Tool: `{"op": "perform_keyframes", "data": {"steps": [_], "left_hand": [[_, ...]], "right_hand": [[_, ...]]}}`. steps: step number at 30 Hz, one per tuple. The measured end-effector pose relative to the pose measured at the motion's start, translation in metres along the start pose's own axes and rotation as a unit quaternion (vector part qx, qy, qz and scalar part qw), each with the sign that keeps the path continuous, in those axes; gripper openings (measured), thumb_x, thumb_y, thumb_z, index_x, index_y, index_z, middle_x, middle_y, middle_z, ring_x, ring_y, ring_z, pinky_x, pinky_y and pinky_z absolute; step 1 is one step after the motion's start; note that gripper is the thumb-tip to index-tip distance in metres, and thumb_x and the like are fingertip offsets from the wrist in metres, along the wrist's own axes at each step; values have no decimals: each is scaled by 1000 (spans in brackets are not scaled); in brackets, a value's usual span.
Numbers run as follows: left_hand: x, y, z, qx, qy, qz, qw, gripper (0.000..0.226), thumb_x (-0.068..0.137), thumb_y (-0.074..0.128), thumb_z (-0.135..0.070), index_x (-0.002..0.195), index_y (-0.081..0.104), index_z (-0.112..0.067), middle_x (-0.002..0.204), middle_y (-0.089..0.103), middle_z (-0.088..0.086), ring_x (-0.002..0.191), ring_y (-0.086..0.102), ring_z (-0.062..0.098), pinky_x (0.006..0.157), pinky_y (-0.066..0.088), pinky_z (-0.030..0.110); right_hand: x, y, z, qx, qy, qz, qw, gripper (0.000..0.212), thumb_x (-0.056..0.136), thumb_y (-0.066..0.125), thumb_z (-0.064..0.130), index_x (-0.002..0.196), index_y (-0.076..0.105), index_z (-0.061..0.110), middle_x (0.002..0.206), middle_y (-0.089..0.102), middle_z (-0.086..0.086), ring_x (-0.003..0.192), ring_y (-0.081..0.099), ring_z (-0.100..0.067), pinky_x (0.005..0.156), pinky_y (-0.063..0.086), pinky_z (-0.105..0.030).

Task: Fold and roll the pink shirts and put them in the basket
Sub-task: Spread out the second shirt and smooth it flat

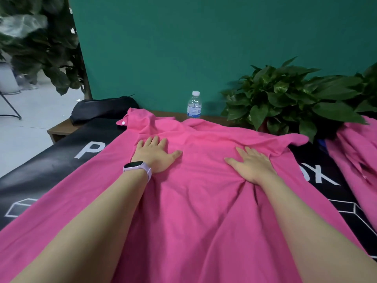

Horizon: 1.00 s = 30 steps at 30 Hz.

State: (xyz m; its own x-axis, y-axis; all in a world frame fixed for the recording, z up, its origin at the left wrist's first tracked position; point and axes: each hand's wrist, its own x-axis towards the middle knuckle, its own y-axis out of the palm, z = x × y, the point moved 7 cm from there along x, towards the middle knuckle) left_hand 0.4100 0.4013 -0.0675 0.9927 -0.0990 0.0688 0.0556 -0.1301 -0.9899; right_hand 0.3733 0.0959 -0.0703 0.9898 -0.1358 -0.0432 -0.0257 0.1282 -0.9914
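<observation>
A pink shirt [200, 201] lies spread across the black mat [51, 166], its collar end toward the far wall. My left hand [155, 154], a smartwatch on its wrist, lies flat on the cloth left of the shirt's middle, fingers straight and spread. My right hand [251, 164] presses flat on the cloth to the right, and folds bunch at its wrist. More pink shirts [355, 160] lie heaped at the right edge. No basket is in view.
A water bottle [194, 105] stands at the table's far edge by the green wall. A leafy potted plant [295, 101] fills the far right. A black bag [102, 108] lies at the far left corner. The table's left edge drops to the floor.
</observation>
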Motion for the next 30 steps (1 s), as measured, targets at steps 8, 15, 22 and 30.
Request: {"op": "perform_keyframes", "data": {"steps": [8, 15, 22, 30], "left_hand": [[-34, -30, -16, 7, -2, -164, 986, 30, 95, 44, -30, 87, 66, -11, 88, 70, 15, 81, 65, 37, 63, 41, 35], [-90, -15, -29, 2, -7, -91, 996, 42, 101, 38, -43, 122, 50, -10, 124, 55, 17, 116, 49, 36, 96, 37, 43], [-201, -43, -32, -21, 53, -116, 992, 30, 97, 40, -28, 111, 60, -11, 113, 60, 11, 106, 55, 33, 90, 41, 41], [-286, -39, -75, -39, 104, -57, 992, 40, 103, 37, -38, 128, 54, -11, 124, 55, 11, 119, 51, 33, 95, 44, 42]], "right_hand": [[-29, -36, 2, 145, -41, -237, 960, 32, 91, 60, 44, 100, 71, 15, 111, 67, -4, 111, 59, -29, 103, 42, -47], [-72, -15, -8, 56, 0, -121, 991, 46, 109, 28, 39, 123, 60, 9, 131, 61, -17, 125, 53, -33, 103, 37, -42], [-188, 2, -23, 38, -27, -26, 999, 63, 107, 19, 52, 163, 12, 25, 170, 8, 1, 156, 8, -15, 126, 7, -35], [-293, -9, 7, 63, 31, 3, 998, 92, 90, 20, 82, 149, 46, 17, 159, 39, -9, 148, 33, -27, 119, 25, -46]]}}
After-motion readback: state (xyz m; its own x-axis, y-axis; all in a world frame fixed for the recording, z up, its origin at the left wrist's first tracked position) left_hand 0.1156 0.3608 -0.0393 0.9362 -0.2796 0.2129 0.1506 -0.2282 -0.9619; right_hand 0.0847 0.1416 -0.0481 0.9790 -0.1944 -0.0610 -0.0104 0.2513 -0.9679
